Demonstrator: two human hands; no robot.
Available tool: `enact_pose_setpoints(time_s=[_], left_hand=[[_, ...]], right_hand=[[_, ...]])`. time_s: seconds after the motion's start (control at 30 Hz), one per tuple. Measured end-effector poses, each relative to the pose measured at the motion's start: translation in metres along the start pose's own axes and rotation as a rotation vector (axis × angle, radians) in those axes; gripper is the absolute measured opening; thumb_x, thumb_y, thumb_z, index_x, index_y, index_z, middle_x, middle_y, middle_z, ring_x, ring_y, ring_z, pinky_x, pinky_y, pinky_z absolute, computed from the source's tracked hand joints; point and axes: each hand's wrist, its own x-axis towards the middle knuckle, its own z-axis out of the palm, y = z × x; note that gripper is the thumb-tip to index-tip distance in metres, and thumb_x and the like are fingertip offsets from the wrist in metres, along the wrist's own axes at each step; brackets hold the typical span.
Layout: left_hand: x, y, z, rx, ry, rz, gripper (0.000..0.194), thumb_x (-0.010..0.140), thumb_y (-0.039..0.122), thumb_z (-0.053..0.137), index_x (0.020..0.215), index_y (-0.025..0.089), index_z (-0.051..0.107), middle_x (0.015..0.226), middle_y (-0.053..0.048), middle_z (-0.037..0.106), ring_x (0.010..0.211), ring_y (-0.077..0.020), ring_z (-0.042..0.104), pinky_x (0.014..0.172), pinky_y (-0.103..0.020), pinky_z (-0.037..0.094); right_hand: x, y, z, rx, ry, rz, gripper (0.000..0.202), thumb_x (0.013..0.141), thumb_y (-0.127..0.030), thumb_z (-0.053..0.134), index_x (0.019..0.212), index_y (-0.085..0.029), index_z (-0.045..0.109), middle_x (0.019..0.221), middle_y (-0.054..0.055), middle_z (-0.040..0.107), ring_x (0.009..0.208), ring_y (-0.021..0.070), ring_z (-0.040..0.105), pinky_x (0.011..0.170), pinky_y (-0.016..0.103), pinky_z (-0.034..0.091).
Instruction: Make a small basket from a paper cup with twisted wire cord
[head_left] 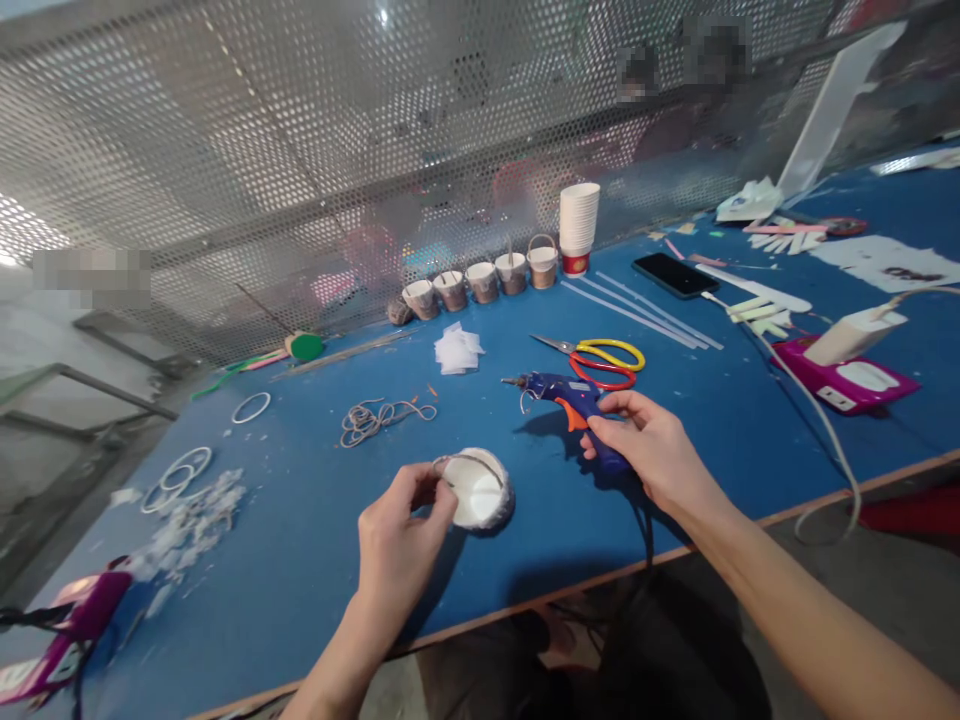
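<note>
My right hand [645,440] is wrapped round the handle of a blue hot glue gun [559,390] with an orange trigger. Its nozzle points left, held above the table. My left hand [409,530] pinches a small white cup [480,488] at the left of its rim, where a thin cord handle arches across the opening. Grey-brown wrapping covers the cup's outside. Scissors [600,362] with one yellow and one red handle lie just behind the glue gun. A loose bundle of cord [375,422] rests beyond my left hand.
Several wrapped cups [481,284] line the back beside a stack of paper cups [578,225]. Glue sticks [637,312], a phone [675,274] and a pink power strip [847,375] lie right. White rings [180,475] and scraps [202,515] lie left. A perforated metal screen [360,130] stands behind.
</note>
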Motion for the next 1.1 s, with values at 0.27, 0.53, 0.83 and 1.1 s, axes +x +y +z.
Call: enact_pose_setpoints(time_s=[0.27,0.53,0.83,1.1], left_hand=[[0.004,0.001,0.001,0.074,-0.027,0.001,0.009,0.073,0.024,0.054,0.072,0.021,0.062,0.063,0.003,0.071,0.054,-0.0125,0.066,0.056,-0.020,0.052],[0.008,0.009,-0.005,0.047,-0.051,0.036,0.008,0.073,0.021,0.054,0.071,0.021,0.061,0.065,0.004,0.072,0.054,-0.0112,0.066,0.056,-0.018,0.052],[0.016,0.001,-0.011,0.049,-0.106,0.118,0.010,0.076,0.021,0.053,0.076,0.020,0.063,0.076,0.000,0.075,0.058,-0.0113,0.067,0.054,-0.018,0.053],[0.018,-0.001,-0.009,0.106,-0.077,0.074,0.010,0.075,0.022,0.052,0.073,0.021,0.063,0.067,0.002,0.073,0.056,-0.0113,0.067,0.054,-0.018,0.052]], right_hand=[[-0.026,-0.012,-0.002,0.059,-0.064,-0.085,0.030,0.065,-0.031,0.076,0.085,-0.017,0.058,0.056,-0.004,0.058,0.050,0.0109,0.054,0.049,0.023,0.043],[-0.046,-0.017,-0.003,-0.017,-0.456,-0.026,0.024,0.081,-0.034,0.062,0.095,-0.021,0.048,0.050,-0.008,0.052,0.041,0.0101,0.046,0.043,0.023,0.036],[-0.038,-0.036,0.013,-0.448,-0.505,-0.179,0.024,0.080,-0.023,0.060,0.102,-0.021,0.053,0.071,-0.004,0.059,0.054,0.0086,0.048,0.049,0.020,0.040],[-0.062,-0.043,0.017,-0.401,-0.462,-0.079,0.028,0.084,-0.040,0.052,0.079,-0.015,0.064,0.045,-0.003,0.053,0.042,0.0118,0.052,0.042,0.021,0.041]])
